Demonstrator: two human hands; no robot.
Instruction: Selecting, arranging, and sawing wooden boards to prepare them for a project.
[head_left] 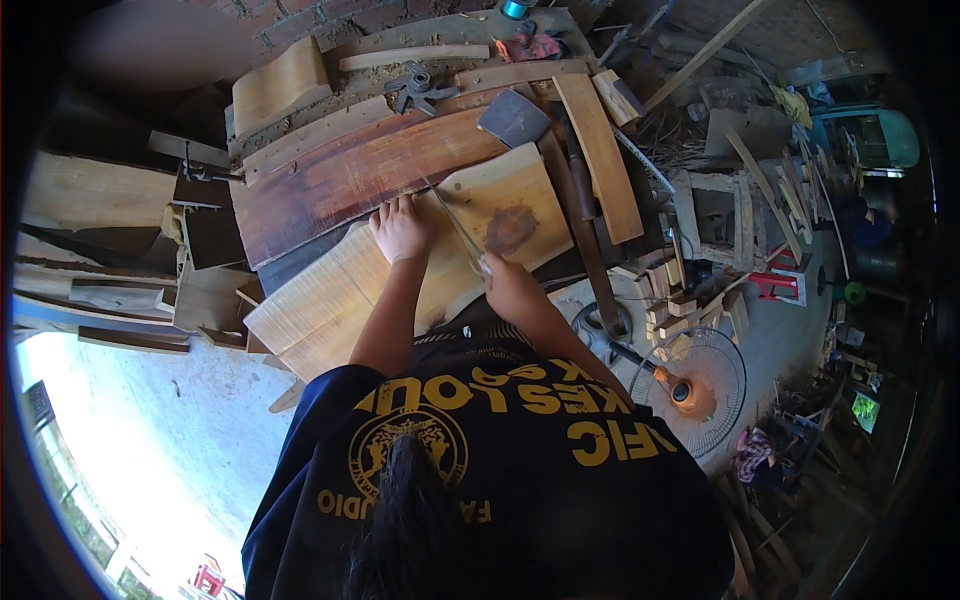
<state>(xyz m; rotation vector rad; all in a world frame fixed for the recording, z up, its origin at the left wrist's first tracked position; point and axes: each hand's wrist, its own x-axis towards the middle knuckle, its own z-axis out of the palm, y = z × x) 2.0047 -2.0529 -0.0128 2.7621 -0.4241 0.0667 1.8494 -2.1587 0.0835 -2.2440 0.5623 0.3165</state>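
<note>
A pale wooden board (340, 290) with a dark knot lies slantwise across the bench in front of me. My left hand (402, 230) bears down on it, its fingers bent at the far edge. Closed round the handle of a handsaw (460, 228), my right hand (512, 285) is at the near side of the board. The saw's narrow blade slants away from me to the far edge, just right of my left hand. My right hand's grip covers most of the handle.
Beyond the board are a reddish-brown plank (330, 185), a dark square pad (514, 118), a star-shaped metal piece (419, 90) and a curved wood block (282, 85). A long plank (600, 160) lies at the right. A standing fan (690, 385) and stacked offcuts (672, 300) are beside me.
</note>
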